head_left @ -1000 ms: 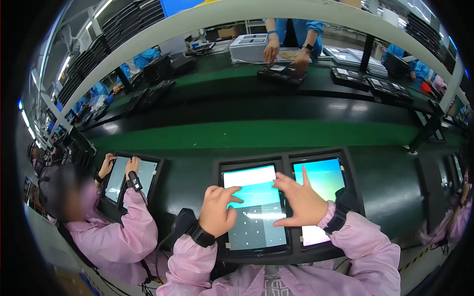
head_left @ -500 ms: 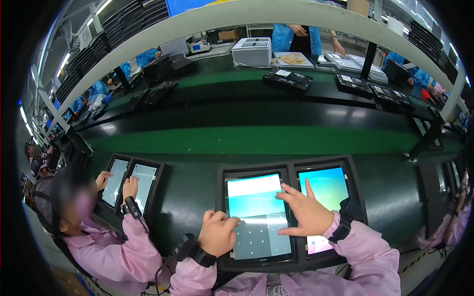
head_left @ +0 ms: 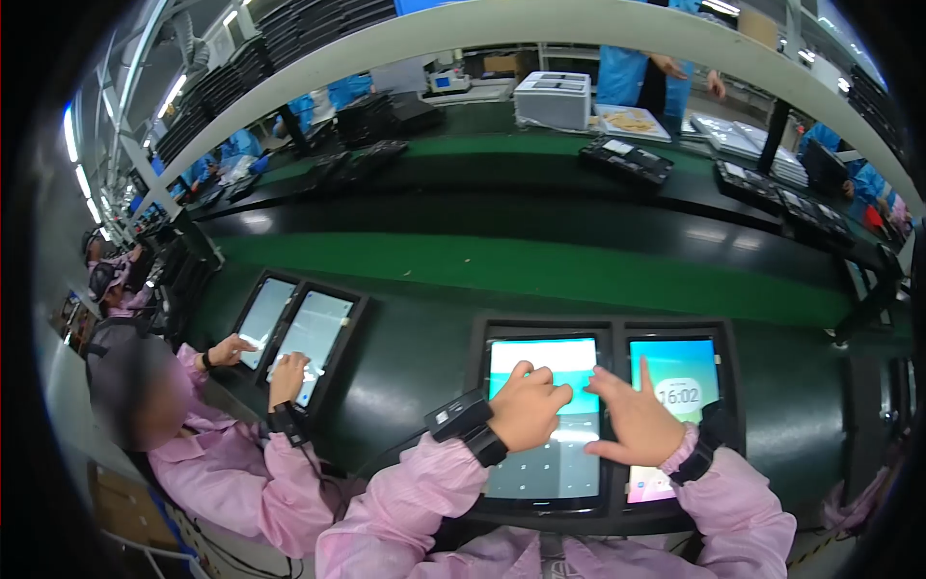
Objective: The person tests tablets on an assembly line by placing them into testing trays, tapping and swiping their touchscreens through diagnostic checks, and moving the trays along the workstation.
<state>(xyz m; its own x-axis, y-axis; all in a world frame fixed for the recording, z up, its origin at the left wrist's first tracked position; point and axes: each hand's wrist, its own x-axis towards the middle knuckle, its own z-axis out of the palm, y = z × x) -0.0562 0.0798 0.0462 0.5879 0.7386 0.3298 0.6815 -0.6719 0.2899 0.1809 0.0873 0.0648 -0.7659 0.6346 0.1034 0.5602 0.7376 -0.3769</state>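
Observation:
Two tablets lie side by side in a black tray (head_left: 606, 326) in front of me. The left tablet (head_left: 542, 478) is lit, with a white band on top, blue-green below and a grey keypad area. Over the middle of its screen is my left hand (head_left: 531, 410), fingers curled in and nothing held; whether a fingertip touches the glass is unclear. My right hand (head_left: 644, 423) is spread between the two screens, holding nothing and covering part of the right tablet (head_left: 675, 363). That one shows a colourful screen with the clock 16:02.
At left, a co-worker in pink has both hands on two lit tablets (head_left: 313, 333) in another tray. Beyond the green strip (head_left: 463, 261), a raised shelf carries dark trays of devices (head_left: 627, 161) and a white box (head_left: 553, 99). A black post (head_left: 858, 307) stands at right.
The view has swung left. My left hand has moved from the left tablet's lower left edge up to mid-screen. The right tablet now shows a clock. My right hand stays spread.

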